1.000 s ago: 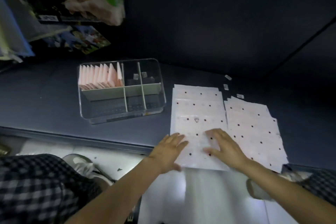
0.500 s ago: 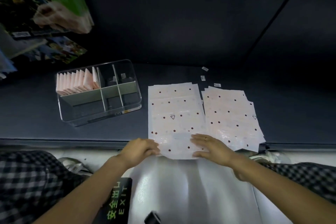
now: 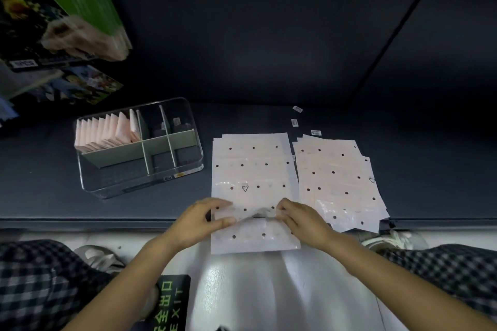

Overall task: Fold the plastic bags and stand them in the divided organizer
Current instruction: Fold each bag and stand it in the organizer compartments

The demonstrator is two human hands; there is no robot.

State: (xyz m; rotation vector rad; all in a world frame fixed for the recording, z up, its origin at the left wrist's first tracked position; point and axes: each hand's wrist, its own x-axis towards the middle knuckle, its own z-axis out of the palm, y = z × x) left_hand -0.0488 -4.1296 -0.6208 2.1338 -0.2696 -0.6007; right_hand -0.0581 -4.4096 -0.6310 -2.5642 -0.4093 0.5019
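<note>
Both hands pinch the near part of the top bag on a stack at the table edge.

The left hand (image 3: 200,219) and right hand (image 3: 301,219) each grip the top bag (image 3: 252,212), raising a crumpled ridge between them. The stack (image 3: 251,164) overhangs the table (image 3: 107,196); a pull could drag bags off or skew the crease. A second stack (image 3: 338,180) lies just right. The organizer (image 3: 139,148), left, holds folded bags (image 3: 107,130) in its far-left compartment.

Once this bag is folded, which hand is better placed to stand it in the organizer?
Probably left. The left hand pinches the top bag on the side nearer the organizer; the right hand would have to cross over.
</note>
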